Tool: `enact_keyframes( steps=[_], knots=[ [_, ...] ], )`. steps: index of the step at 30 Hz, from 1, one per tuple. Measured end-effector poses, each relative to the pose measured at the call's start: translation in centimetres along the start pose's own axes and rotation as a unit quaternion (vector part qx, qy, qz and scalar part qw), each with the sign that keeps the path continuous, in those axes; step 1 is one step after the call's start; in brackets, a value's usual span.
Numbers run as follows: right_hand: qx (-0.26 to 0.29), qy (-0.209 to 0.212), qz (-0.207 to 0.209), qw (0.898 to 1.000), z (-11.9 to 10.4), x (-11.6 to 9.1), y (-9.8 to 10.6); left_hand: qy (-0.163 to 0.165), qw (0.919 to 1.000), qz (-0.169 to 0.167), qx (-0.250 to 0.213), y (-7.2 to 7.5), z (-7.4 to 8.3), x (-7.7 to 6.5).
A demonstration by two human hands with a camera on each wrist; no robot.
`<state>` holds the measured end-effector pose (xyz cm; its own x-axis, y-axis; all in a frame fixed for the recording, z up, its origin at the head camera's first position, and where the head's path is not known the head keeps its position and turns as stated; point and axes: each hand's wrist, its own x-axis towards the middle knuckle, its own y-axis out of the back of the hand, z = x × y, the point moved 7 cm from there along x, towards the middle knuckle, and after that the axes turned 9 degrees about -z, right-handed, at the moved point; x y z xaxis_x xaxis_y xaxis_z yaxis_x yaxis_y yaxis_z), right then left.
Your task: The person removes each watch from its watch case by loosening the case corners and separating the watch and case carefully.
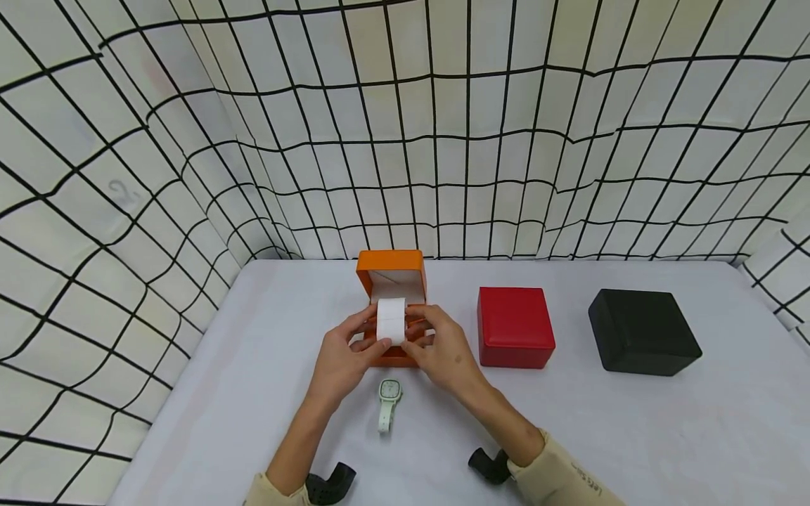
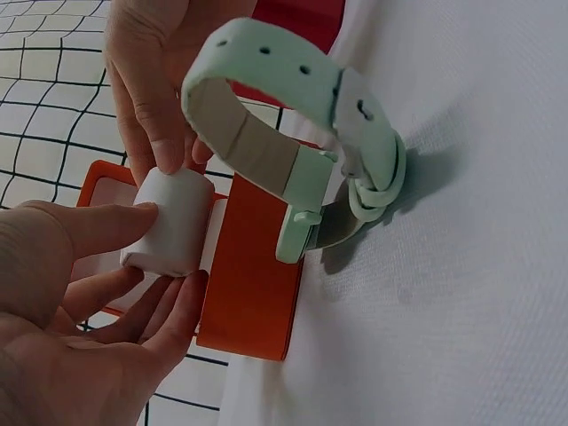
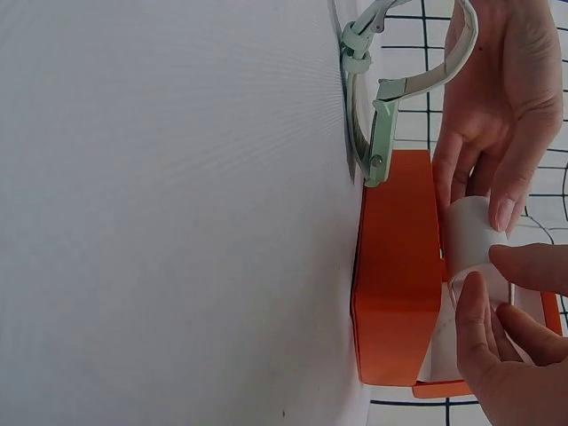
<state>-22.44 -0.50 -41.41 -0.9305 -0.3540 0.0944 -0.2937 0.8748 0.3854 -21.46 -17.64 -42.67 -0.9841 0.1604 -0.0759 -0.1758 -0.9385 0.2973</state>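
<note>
A white watch cushion [image 1: 391,321] is held between both hands at the mouth of an orange watch box [image 1: 393,360], whose lid [image 1: 391,261] stands raised at the back. My left hand [image 1: 342,360] pinches the cushion's left end with thumb and fingers; my right hand [image 1: 448,353] grips its right end. Both wrist views show fingertips pressing on the white cushion [image 2: 170,222] from either side, close to the box's orange front [image 3: 398,275]. Just in front of the box lies a pale green wristwatch [image 1: 389,404], its buckled strap [image 2: 266,115] forming a loop.
Right of the orange box sits a closed red box [image 1: 515,327], and farther right a closed black box [image 1: 644,330]. All rest on a white-covered table [image 1: 601,436]. A black grid mesh [image 1: 468,140] over white cloth rises behind and along the left.
</note>
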Motion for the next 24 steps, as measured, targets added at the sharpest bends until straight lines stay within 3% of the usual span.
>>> enact_keyframes(
  steps=[24],
  knots=[
    [-0.023,-0.003,-0.010,1.000,0.46,0.19,-0.29,-0.016,0.9988,0.012,0.045,-0.24,0.15,0.18]
  ],
)
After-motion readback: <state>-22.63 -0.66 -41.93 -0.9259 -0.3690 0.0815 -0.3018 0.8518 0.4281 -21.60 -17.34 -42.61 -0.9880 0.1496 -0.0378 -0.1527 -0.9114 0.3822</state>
